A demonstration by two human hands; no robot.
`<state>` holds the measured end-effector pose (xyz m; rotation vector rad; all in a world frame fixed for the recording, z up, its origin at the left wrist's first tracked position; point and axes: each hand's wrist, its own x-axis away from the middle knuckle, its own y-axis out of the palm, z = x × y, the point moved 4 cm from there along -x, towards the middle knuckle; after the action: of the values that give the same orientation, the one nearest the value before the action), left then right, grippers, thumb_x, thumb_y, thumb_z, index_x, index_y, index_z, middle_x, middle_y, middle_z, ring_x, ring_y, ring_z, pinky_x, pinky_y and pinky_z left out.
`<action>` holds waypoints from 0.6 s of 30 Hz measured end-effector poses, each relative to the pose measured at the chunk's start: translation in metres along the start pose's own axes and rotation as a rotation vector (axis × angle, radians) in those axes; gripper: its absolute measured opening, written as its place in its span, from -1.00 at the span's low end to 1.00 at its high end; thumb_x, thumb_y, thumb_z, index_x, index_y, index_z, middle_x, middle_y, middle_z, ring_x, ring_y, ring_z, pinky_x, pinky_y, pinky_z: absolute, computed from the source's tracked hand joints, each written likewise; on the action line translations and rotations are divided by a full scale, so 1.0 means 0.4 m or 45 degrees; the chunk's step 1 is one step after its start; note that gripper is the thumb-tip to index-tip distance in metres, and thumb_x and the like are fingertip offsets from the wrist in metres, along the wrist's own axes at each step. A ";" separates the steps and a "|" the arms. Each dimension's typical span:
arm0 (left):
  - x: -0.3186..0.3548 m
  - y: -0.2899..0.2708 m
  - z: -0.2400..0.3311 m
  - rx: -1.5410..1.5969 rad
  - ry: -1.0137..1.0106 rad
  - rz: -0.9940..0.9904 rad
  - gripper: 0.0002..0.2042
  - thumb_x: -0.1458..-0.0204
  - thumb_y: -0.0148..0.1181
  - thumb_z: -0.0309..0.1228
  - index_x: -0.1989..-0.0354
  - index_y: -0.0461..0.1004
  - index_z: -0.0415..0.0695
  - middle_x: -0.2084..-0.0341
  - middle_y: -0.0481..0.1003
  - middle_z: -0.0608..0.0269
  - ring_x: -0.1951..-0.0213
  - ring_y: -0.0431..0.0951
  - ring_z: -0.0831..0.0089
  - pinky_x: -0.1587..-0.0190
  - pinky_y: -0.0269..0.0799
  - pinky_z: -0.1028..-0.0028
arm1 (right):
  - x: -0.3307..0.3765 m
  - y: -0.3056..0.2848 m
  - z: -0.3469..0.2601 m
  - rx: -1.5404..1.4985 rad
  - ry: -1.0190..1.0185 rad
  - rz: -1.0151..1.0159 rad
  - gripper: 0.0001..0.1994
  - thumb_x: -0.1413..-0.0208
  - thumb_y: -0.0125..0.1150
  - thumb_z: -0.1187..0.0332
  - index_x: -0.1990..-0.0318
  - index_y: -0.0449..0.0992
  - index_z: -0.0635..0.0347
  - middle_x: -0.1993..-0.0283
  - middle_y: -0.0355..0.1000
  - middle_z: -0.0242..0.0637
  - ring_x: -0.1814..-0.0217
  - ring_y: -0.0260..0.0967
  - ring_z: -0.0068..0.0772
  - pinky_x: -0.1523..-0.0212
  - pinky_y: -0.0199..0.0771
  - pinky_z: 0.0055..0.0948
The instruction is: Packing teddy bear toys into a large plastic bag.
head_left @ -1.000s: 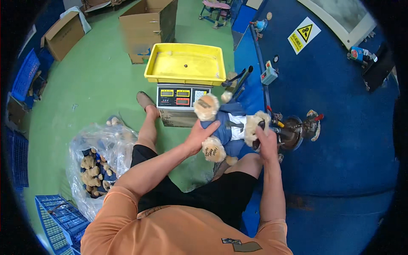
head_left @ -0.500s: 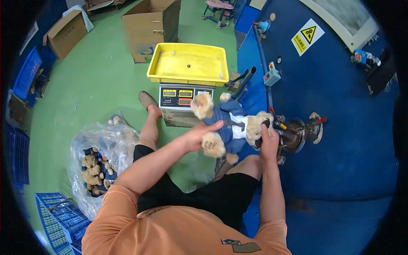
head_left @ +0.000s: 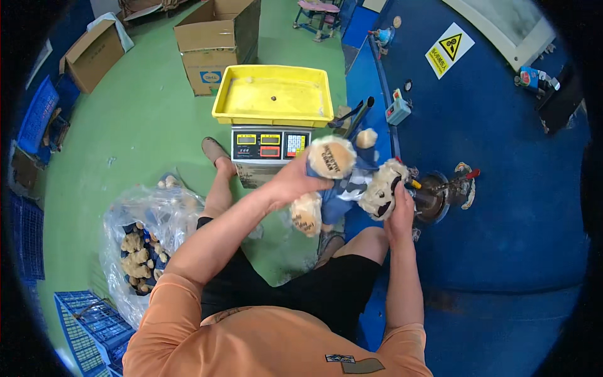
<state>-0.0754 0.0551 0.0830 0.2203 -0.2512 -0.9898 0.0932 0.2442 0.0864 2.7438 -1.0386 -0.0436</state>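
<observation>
- My left hand [head_left: 296, 181]: fingers curled around the toy bear [head_left: 348, 182], gripping it at the legs, thumb side up against one foot.
- My right hand [head_left: 399, 207]: closed on the bear's head from below, fingers wrapped up its far side.
- Bear: cream plush in blue clothing, held between both hands above my knees, lying roughly sideways, feet toward my left hand, head toward my right. One round sole faces up just above my left fingers; the other foot hangs below them.
- Metal nozzle [head_left: 433, 195]: just right of my right hand, set into the blue machine [head_left: 502, 188]; the bear's head sits against its near end. Whether the tip is inside the head I cannot tell.
- Scale [head_left: 267, 146]: just beyond my left hand, keypad and displays facing me, on the floor [head_left: 144, 125].
- Yellow tray [head_left: 274, 95]: on top of the scale, farther out from my left hand; a small dark speck lies in it.
- Clear bag [head_left: 151, 232]: well left of my left forearm, on the floor, holding more cream plush toys.
- Blue crate [head_left: 88, 327]: behind the bag, near my left elbow.
- Cardboard boxes [head_left: 217, 38]: open, far beyond the tray.
</observation>
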 end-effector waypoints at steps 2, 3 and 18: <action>-0.006 0.000 0.035 -0.103 0.015 -0.035 -0.39 0.13 0.29 -0.60 -0.19 0.25 -0.21 0.05 0.47 0.13 0.04 0.45 0.39 -0.07 0.34 0.49 | 0.000 -0.002 -0.005 -0.018 0.028 -0.050 -0.62 -0.34 -0.09 0.19 -0.03 0.40 0.39 0.07 0.48 -0.18 0.13 0.45 -0.49 0.14 0.44 -0.58; -0.015 -0.005 0.041 -0.103 0.016 -0.035 -0.39 0.13 0.29 -0.60 -0.19 0.25 -0.21 0.05 0.47 0.13 0.04 0.45 0.39 -0.07 0.34 0.49 | -0.002 -0.002 -0.004 -0.018 0.027 -0.051 -0.62 -0.34 -0.09 0.19 -0.03 0.40 0.39 0.07 0.48 -0.18 0.13 0.45 -0.49 0.14 0.44 -0.58; 0.070 -0.031 -0.079 -0.111 -0.033 0.251 -0.43 0.09 0.36 -0.50 -0.16 0.31 -0.23 0.06 0.48 0.15 0.08 0.48 0.43 -0.02 0.41 0.49 | -0.023 0.007 0.001 0.425 -0.176 -0.195 -0.68 -0.29 0.03 0.21 0.18 0.51 0.36 0.30 0.47 -0.35 0.32 0.32 -0.63 0.29 0.34 -0.64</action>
<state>-0.0610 0.0270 0.0524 0.1007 -0.2479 -0.8064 0.0844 0.2482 0.0863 3.1594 -0.9392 -0.0926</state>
